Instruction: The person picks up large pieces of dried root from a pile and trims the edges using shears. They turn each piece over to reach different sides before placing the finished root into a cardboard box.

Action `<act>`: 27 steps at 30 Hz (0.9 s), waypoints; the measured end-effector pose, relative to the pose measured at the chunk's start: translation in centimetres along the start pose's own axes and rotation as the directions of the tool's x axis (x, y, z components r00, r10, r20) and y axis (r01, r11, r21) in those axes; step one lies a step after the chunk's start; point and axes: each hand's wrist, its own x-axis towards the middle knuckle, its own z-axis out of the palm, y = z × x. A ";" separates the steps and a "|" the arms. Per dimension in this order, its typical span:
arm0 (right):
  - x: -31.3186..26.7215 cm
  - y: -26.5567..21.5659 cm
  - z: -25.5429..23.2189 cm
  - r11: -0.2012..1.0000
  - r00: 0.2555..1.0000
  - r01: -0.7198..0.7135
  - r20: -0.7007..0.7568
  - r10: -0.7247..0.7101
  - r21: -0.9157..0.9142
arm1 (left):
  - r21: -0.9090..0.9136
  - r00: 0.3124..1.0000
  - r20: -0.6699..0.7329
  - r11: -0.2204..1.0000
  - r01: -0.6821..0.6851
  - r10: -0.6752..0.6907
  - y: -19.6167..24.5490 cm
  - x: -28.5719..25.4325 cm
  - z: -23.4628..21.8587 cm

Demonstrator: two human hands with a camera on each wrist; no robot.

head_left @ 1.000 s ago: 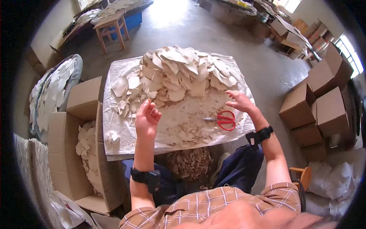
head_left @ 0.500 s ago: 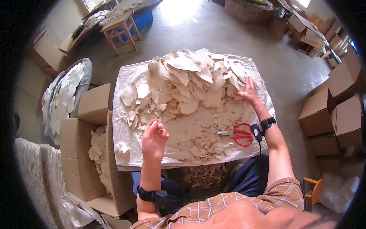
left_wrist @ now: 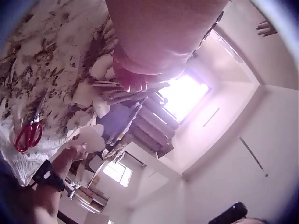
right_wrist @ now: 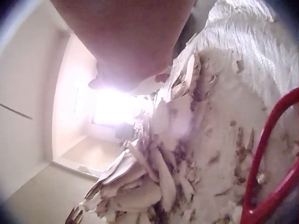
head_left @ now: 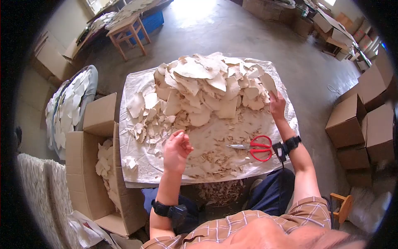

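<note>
At the right edge of the heap of pale flat pieces, my right hand pinches one thin piece that stands tilted up from its fingertips. The left wrist view also shows this hand with the pale piece. My left hand hovers over the near left part of the cloth, fingers loosely curled, with nothing visible in them. Red-handled scissors lie on the white cloth near my right wrist, blades pointing left.
An open cardboard box with pale pieces inside stands left of the table. More boxes are stacked at the right. Small scraps litter the cloth's near part, and a container of scraps sits below the near edge.
My right hand first reached out to the heap's right side with fingers spread, and now pinches a piece. My left hand has shifted slightly right. A blurred piece above the heap's left side is gone.
</note>
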 end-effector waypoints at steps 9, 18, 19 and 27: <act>-9.6 -11.2 -2.0 0.631 0.576 0.719 0.257 -0.776 0.291 | -0.058 0.894 0.400 0.968 0.244 -0.201 -5.5 -0.6 2.4; -11.9 -12.7 -0.3 0.745 0.356 0.391 0.658 -0.664 0.541 | -0.118 0.981 -0.090 0.980 0.160 -0.171 -6.2 0.3 -0.7; -11.0 -11.7 -0.4 0.765 0.468 0.359 0.607 -0.643 0.534 | -0.111 0.982 -0.087 0.981 0.160 -0.170 -6.0 0.3 -0.7; -3.8 3.1 0.2 0.644 0.787 -0.597 0.197 0.584 0.478 | -0.050 0.976 -0.217 0.999 0.018 -0.028 -4.9 0.0 -2.6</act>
